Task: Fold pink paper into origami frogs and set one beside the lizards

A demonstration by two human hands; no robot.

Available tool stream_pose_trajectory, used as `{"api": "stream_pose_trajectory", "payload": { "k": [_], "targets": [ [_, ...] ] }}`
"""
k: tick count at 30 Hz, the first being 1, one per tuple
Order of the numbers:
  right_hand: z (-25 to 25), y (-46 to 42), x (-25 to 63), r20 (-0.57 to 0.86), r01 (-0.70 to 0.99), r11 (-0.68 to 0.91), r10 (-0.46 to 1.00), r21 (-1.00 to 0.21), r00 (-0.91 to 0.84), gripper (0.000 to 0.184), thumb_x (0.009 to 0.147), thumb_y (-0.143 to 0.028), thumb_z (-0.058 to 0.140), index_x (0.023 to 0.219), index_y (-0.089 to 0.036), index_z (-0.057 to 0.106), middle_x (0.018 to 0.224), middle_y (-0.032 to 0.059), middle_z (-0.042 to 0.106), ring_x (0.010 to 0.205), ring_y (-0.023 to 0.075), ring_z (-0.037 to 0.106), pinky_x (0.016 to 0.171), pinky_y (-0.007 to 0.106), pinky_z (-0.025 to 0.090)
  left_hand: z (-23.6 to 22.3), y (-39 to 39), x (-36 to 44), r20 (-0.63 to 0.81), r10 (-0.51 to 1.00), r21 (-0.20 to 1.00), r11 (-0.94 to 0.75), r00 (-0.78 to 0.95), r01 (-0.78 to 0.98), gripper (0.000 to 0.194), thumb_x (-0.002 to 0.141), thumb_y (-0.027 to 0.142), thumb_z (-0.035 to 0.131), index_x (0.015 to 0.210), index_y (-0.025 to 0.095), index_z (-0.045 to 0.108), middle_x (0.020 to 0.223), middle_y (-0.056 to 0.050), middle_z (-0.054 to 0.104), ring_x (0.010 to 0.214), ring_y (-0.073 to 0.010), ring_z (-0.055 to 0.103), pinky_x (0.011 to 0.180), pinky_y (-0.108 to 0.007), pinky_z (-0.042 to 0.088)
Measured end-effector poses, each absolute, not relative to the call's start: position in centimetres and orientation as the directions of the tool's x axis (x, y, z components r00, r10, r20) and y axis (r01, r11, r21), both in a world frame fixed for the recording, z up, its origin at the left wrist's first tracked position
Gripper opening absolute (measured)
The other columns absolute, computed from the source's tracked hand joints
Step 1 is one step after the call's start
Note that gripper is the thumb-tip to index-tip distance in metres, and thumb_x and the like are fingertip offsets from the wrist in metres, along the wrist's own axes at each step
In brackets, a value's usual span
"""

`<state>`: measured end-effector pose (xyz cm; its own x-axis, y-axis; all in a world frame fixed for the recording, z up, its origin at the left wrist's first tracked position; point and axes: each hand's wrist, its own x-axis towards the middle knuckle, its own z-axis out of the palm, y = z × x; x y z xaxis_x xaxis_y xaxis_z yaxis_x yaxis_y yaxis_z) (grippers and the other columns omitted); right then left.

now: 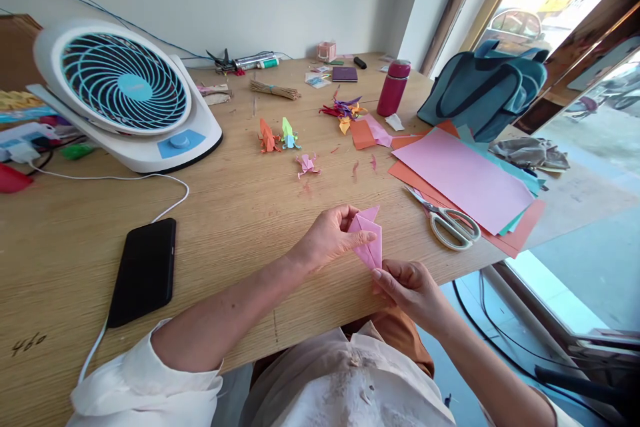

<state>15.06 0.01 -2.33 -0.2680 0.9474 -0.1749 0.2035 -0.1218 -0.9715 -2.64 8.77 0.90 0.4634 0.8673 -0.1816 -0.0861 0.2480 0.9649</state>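
Observation:
A partly folded piece of pink origami paper (369,250) is held between my two hands above the table's front edge. My left hand (331,235) is closed on its upper left side, the thumb lying across the front face. The lower tip is pinched by my right hand (407,285) between thumb and fingers. Behind the hands stands a finished pink paper figure (307,164) with thin curled legs. Farther back are an orange paper figure (269,137) and a yellow-green and blue one (289,135). The fingertips behind the pink paper are hidden.
White-handled scissors (454,227) lie right of my hands, beside stacked coloured sheets (465,173). A red bottle (393,89) and a blue-grey bag (483,90) stand behind. On the left are a fan (135,90) and a black phone (143,271) on a white cable.

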Motion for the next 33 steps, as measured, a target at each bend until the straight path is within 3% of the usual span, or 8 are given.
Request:
{"api": "stream_pose_trajectory", "payload": {
  "k": [4, 7, 14, 19, 25, 27, 29, 33],
  "targets": [
    [-3.0, -0.5, 14.6, -0.108, 0.277, -0.050, 0.974, -0.960, -0.198, 0.048, 0.089, -0.058, 0.061, 0.062, -0.018, 0.056, 0.051, -0.0043, 0.043, 0.047, 0.0099, 0.041, 0.045, 0.023, 0.029, 0.7, 8.4, -2.6, -0.251, 0.842, 0.943, 0.325, 0.478, -0.077, 0.046, 0.059, 0.042, 0.089, 0.084, 0.013, 0.063, 0.076, 0.002, 0.063, 0.065, -0.0078, 0.054, 0.059, -0.020, 0.038],
    [-3.1, -0.6, 14.1, -0.028, 0.357, 0.031, 0.987, -0.934, -0.158, 0.049, 0.090, -0.057, 0.059, 0.061, -0.018, 0.057, 0.052, -0.0033, 0.045, 0.049, 0.0106, 0.042, 0.047, 0.023, 0.031, 0.4, 8.3, -2.5, -0.244, 0.838, 0.929, 0.347, 0.487, -0.132, 0.049, 0.056, 0.044, 0.090, 0.082, 0.013, 0.063, 0.078, 0.002, 0.063, 0.068, -0.0080, 0.054, 0.064, -0.021, 0.039],
    [-3.2, -0.8, 14.2, 0.100, 0.410, 0.159, 0.981, -0.898, -0.164, 0.053, 0.099, -0.053, 0.043, 0.063, -0.018, 0.059, 0.056, 0.0011, 0.052, 0.055, 0.0133, 0.048, 0.052, 0.025, 0.037, -2.0, 9.6, -2.5, -0.108, 0.894, 0.967, 0.195, 0.434, -0.161, 0.049, 0.061, 0.047, 0.086, 0.083, 0.014, 0.058, 0.073, 0.005, 0.057, 0.066, -0.0081, 0.049, 0.067, -0.021, 0.040],
    [-0.5, 3.1, 14.5, 0.123, 0.465, 0.080, 0.990, -0.882, 0.064, 0.056, 0.095, -0.058, 0.049, 0.055, -0.019, 0.057, 0.047, -0.0009, 0.046, 0.044, 0.0111, 0.042, 0.044, 0.026, 0.030, -3.0, 9.9, -3.0, -0.055, 0.885, 0.974, 0.150, 0.463, -0.171, 0.046, 0.067, 0.048, 0.083, 0.087, 0.015, 0.057, 0.077, 0.004, 0.056, 0.069, -0.0083, 0.048, 0.067, -0.021, 0.039],
    [1.2, 12.7, 11.0, 0.287, 0.358, 0.166, 0.904, -0.919, 0.317, 0.061, 0.093, -0.065, 0.046, 0.053, -0.020, 0.053, 0.048, -0.0010, 0.046, 0.047, 0.0106, 0.041, 0.049, 0.026, 0.033, -2.6, 10.2, -2.9, -0.073, 0.901, 0.928, 0.218, 0.428, -0.302, 0.047, 0.065, 0.050, 0.084, 0.082, 0.016, 0.056, 0.074, 0.004, 0.054, 0.069, -0.0089, 0.046, 0.069, -0.021, 0.040],
    [0.0, 14.4, 9.8, 0.250, 0.417, 0.104, 0.916, -0.903, 0.312, 0.062, 0.091, -0.068, 0.046, 0.053, -0.020, 0.053, 0.047, -0.0018, 0.044, 0.046, 0.0104, 0.039, 0.048, 0.026, 0.031, -2.5, 10.5, -2.7, -0.077, 0.902, 0.908, 0.240, 0.426, -0.344, 0.047, 0.066, 0.051, 0.083, 0.080, 0.016, 0.056, 0.074, 0.004, 0.053, 0.070, -0.0090, 0.045, 0.069, -0.022, 0.039],
    [-1.5, 14.9, 9.3, 0.199, 0.468, 0.068, 0.951, -0.881, 0.236, 0.058, 0.084, -0.067, 0.059, 0.052, -0.018, 0.056, 0.046, -0.0021, 0.044, 0.045, 0.0107, 0.040, 0.047, 0.026, 0.030, -2.7, 10.8, -2.5, -0.079, 0.899, 0.852, 0.286, 0.432, -0.440, 0.046, 0.066, 0.050, 0.084, 0.077, 0.016, 0.054, 0.074, 0.004, 0.051, 0.070, -0.0088, 0.044, 0.069, -0.022, 0.037],
    [-3.1, 14.6, 10.1, 0.133, 0.523, -0.029, 0.954, -0.852, 0.269, 0.054, 0.089, -0.064, 0.054, 0.060, -0.019, 0.059, 0.050, -0.0014, 0.048, 0.046, 0.0113, 0.041, 0.044, 0.026, 0.029, -3.1, 11.1, -2.2, -0.084, 0.866, 0.775, 0.368, 0.493, -0.514, 0.044, 0.068, 0.048, 0.083, 0.075, 0.013, 0.056, 0.075, 0.003, 0.051, 0.072, -0.0093, 0.044, 0.071, -0.024, 0.035]
  ]
}}
